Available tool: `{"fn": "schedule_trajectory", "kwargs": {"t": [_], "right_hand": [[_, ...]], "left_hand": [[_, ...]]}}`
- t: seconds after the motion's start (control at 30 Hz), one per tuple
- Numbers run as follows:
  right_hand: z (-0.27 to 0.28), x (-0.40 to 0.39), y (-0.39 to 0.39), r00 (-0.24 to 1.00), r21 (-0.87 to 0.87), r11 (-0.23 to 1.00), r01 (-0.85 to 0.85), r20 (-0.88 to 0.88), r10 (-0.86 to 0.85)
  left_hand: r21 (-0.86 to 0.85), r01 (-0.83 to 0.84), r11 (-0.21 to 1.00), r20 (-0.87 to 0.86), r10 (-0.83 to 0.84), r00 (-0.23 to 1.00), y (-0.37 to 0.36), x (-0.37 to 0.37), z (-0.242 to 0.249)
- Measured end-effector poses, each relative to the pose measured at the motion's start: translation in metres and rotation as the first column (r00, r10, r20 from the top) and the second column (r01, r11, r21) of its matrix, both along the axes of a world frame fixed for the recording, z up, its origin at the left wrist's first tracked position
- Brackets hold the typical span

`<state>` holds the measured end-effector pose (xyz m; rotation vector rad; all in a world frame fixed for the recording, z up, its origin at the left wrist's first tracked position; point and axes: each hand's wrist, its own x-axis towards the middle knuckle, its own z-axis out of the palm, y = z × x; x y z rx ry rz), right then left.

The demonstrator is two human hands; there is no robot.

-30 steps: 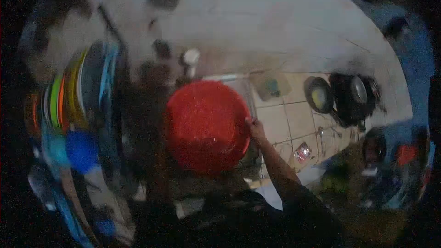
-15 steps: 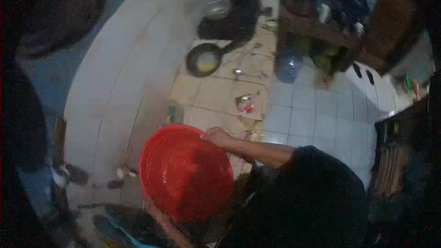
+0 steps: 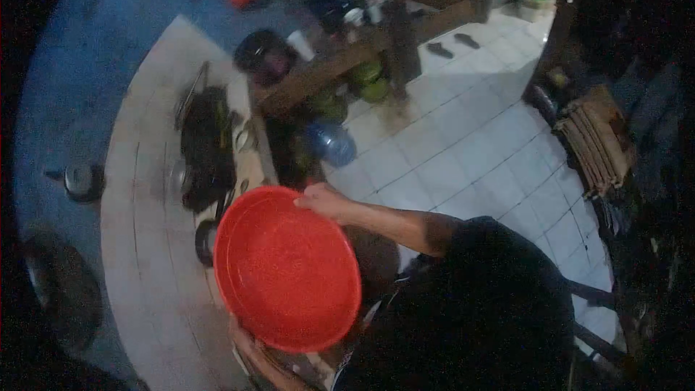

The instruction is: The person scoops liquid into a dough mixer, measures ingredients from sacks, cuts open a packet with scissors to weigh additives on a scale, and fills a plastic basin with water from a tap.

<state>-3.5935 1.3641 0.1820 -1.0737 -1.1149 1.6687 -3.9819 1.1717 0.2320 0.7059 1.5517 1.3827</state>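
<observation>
Holding red basin [image 3: 287, 271] tilted above tiled counter [image 3: 156, 275], right hand [image 3: 323, 200] closed on far rim, left hand [image 3: 253, 351] gripping near rim from below.

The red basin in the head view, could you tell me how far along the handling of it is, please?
Done: the red basin is lifted clear of the tiled counter and looks empty inside. In hand: the right hand grips its upper rim and the left hand its lower edge, holding it tilted. Left: it has not been set down anywhere; dark pans sit on the counter.
</observation>
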Motion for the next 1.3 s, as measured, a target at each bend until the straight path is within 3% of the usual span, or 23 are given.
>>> {"fn": "schedule_trajectory", "kwargs": {"t": [0.07,0.13,0.23,0.27,0.33,0.4,0.43,0.5,0.53,0.6,0.63,0.67,0.77,0.83,0.9,0.97,1.0,1.03,1.1,1.13,1.2,1.27,1.3], "right_hand": [[0.005,0.083,0.018,0.993,0.018,0.993,0.115,0.022,-0.115],[0.017,0.172,0.027,0.973,-0.051,0.972,0.229,-0.014,-0.230],[-0.024,0.280,0.063,0.883,0.085,0.881,0.465,-0.115,-0.455],[-0.017,0.320,0.064,0.873,0.081,0.871,0.485,-0.106,-0.476],[0.005,0.394,0.074,0.740,-0.151,0.779,0.609,-0.246,-0.626],[0.002,0.469,0.094,0.702,-0.118,0.747,0.654,-0.274,-0.657],[-0.013,0.518,0.103,0.727,0.183,0.712,0.678,-0.020,-0.687],[-0.038,0.580,0.121,0.651,0.457,0.669,0.587,0.225,-0.725],[-0.040,0.608,0.126,0.545,0.655,0.476,0.587,0.116,-0.830],[-0.026,0.659,0.129,0.428,0.811,0.242,0.532,-0.011,-0.904],[-0.018,0.688,0.135,0.403,0.421,0.339,0.842,-0.071,-0.913],[-0.010,0.723,0.144,0.338,-0.075,0.349,0.934,-0.129,-0.932],[0.016,0.803,0.163,0.194,-0.116,0.214,0.970,-0.162,-0.968],[-0.017,0.877,0.193,0.159,-0.104,0.180,0.978,-0.185,-0.970],[-0.022,0.952,0.218,0.157,-0.067,0.174,0.982,-0.207,-0.966],[0.002,0.998,0.233,0.078,-0.153,0.082,0.985,-0.030,-0.996],[-0.007,1.056,0.237,0.057,-0.118,0.064,0.991,-0.061,-0.997],[-0.041,1.114,0.243,0.078,0.214,0.089,0.973,0.061,-0.995],[-0.104,1.178,0.253,0.043,0.443,0.138,0.886,0.217,-0.975],[-0.108,1.227,0.265,-0.064,0.311,0.031,0.950,0.292,-0.954],[-0.111,1.303,0.281,-0.157,0.188,-0.088,0.978,0.389,-0.908],[-0.096,1.344,0.291,-0.128,0.033,-0.124,0.992,0.220,-0.967],[-0.086,1.354,0.294,-0.129,-0.009,-0.132,0.991,0.160,-0.979]], "left_hand": [[-0.053,0.082,0.995,-0.010,-0.083,0.997,0.061,0.058,0.002],[0.129,0.288,0.949,0.109,-0.302,0.947,0.131,0.156,0.021],[0.175,0.352,0.919,0.109,-0.374,0.921,0.221,0.281,0.031],[0.104,0.389,0.915,0.089,-0.398,0.913,0.257,0.317,0.029],[0.052,0.458,0.887,0.022,-0.460,0.888,0.360,0.345,-0.021],[0.051,0.513,0.857,0.006,-0.514,0.858,0.423,0.437,-0.019],[0.013,0.525,0.851,0.038,-0.525,0.850,0.431,0.514,0.015],[0.072,0.633,0.771,0.030,-0.636,0.771,0.518,0.571,-0.023],[0.094,0.633,0.769,0.063,-0.639,0.767,0.551,0.617,-0.026],[0.053,0.728,0.684,0.095,-0.729,0.678,0.589,0.695,-0.024],[0.058,0.742,0.667,0.111,-0.743,0.660,0.616,0.730,-0.036],[0.083,0.778,0.623,0.133,-0.780,0.611,0.654,0.773,-0.052],[0.152,0.858,0.490,0.162,-0.869,0.467,0.724,0.907,-0.060],[0.196,0.889,0.414,0.186,-0.906,0.380,0.763,1.008,-0.053],[0.087,0.879,0.469,0.365,-0.836,0.410,0.761,1.096,-0.027],[0.092,0.912,0.400,0.292,-0.887,0.359,0.764,1.154,-0.036],[0.176,0.934,0.310,0.201,-0.940,0.274,0.775,1.213,-0.022],[0.206,0.939,0.275,0.181,-0.954,0.240,0.801,1.271,-0.026],[0.137,0.917,0.375,0.253,-0.908,0.333,0.839,1.345,-0.068],[0.143,0.923,0.357,0.258,-0.914,0.314,0.845,1.397,-0.058],[0.117,0.969,0.216,0.171,-0.966,0.195,0.860,1.480,-0.048],[0.107,0.970,0.220,0.195,-0.961,0.196,0.896,1.545,-0.059],[0.144,0.975,0.169,0.195,-0.971,0.139,0.909,1.572,-0.075]]}}
